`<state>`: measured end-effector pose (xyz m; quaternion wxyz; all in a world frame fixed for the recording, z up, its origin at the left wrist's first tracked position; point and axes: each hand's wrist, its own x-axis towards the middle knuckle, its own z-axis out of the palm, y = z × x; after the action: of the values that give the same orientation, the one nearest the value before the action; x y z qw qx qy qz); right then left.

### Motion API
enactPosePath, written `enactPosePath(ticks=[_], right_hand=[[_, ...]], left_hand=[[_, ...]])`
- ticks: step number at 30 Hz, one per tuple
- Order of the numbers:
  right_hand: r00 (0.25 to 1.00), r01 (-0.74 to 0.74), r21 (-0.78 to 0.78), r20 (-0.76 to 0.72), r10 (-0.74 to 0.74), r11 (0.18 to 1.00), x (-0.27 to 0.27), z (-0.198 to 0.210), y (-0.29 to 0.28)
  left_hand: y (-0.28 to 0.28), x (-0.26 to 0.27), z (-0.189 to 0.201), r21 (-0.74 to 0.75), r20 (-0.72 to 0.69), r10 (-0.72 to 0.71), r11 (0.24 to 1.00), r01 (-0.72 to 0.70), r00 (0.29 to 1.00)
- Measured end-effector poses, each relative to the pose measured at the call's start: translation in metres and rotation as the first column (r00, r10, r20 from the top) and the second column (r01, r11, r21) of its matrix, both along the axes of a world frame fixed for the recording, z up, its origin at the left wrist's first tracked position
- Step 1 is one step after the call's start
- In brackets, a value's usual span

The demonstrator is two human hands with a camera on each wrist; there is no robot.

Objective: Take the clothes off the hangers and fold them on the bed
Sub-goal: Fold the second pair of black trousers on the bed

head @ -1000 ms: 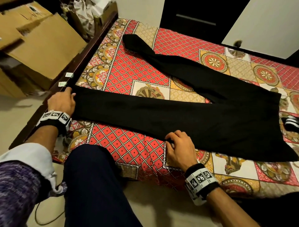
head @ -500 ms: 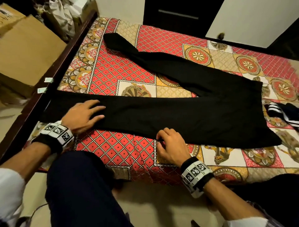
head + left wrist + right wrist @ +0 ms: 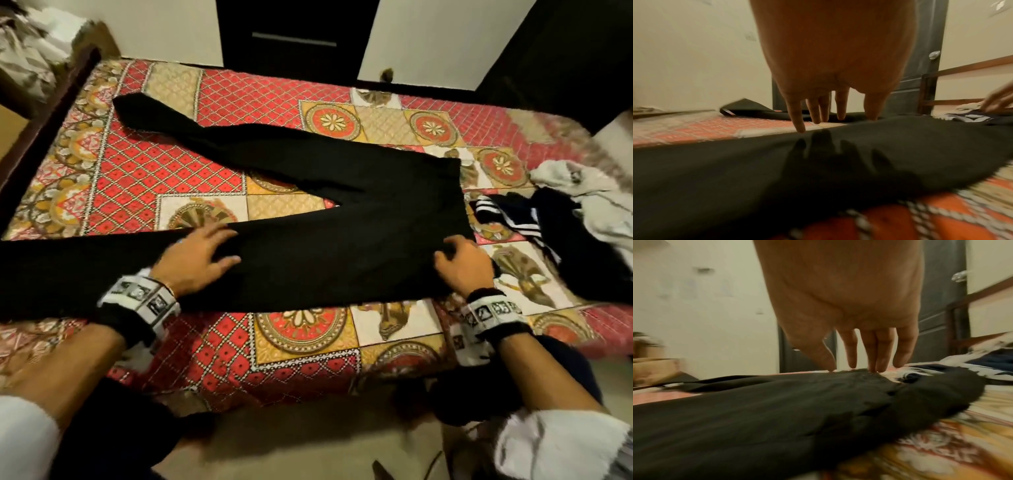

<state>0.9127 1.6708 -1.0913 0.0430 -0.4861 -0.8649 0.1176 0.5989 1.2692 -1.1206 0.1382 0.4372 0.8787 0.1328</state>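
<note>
Black trousers (image 3: 342, 240) lie spread on the patterned bed cover (image 3: 274, 342), their legs splayed to the left and the waist to the right. My left hand (image 3: 198, 253) lies flat on the near leg with its fingers spread. In the left wrist view its fingertips (image 3: 800, 128) reach the leg's far edge on the black cloth (image 3: 818, 170). My right hand (image 3: 460, 265) is at the waist end. In the right wrist view its straight fingers (image 3: 879, 356) and thumb touch the top edge of the waistband (image 3: 859, 374). No hanger is in view.
A dark garment with white stripes (image 3: 507, 216) and a white garment (image 3: 589, 205) lie heaped on the bed right of the trousers. A dark wooden bed frame (image 3: 44, 113) runs along the left. A dark door (image 3: 291, 34) stands behind the bed.
My left hand has slid right along the near leg, from the hem to mid-leg. My right hand has moved from the leg's near edge to the waist end.
</note>
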Motion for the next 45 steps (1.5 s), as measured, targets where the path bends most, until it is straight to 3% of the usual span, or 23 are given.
enactPosePath(ticks=[2,5,13,19,28,34,36,38,45], right_hand=[[0.985,0.171,-0.046,0.044,-0.169,0.984,0.018,-0.013,0.043],[0.958,0.287,-0.173,0.080,-0.277,0.942,0.040,-0.034,0.083],[0.958,0.285,-0.261,0.102,-0.267,0.922,0.032,-0.039,0.102],[0.961,0.274,-0.061,0.052,-0.272,0.960,0.040,-0.033,0.100],[0.924,0.332,0.042,0.187,-0.334,0.942,0.042,-0.034,0.092],[0.950,0.106,0.182,0.273,-0.153,0.978,0.028,-0.035,0.077],[0.955,-0.045,0.110,0.295,0.010,0.993,0.015,-0.042,0.062],[0.914,-0.132,0.014,0.388,0.116,0.991,0.009,-0.056,0.048],[0.922,-0.074,-0.047,0.377,0.086,0.996,0.004,-0.056,0.048]], left_hand=[[0.024,0.037,-0.020,0.025,0.002,-0.072,0.997,0.072,0.997],[0.036,0.052,-0.048,-0.029,-0.089,-0.067,0.998,0.064,0.994],[0.033,0.050,-0.059,0.003,-0.169,-0.001,1.000,0.002,0.986],[0.029,0.052,-0.060,-0.002,-0.156,-0.012,1.000,0.011,0.988],[0.024,0.054,-0.059,0.006,-0.155,-0.030,0.999,0.031,0.987],[0.017,0.063,-0.063,-0.027,-0.191,-0.077,0.997,0.073,0.979],[0.013,0.070,-0.064,-0.045,-0.207,-0.114,0.993,0.107,0.972],[0.010,0.074,-0.063,-0.059,-0.197,-0.133,0.991,0.124,0.971],[0.005,0.077,-0.055,-0.016,-0.162,-0.059,0.998,0.057,0.985]])
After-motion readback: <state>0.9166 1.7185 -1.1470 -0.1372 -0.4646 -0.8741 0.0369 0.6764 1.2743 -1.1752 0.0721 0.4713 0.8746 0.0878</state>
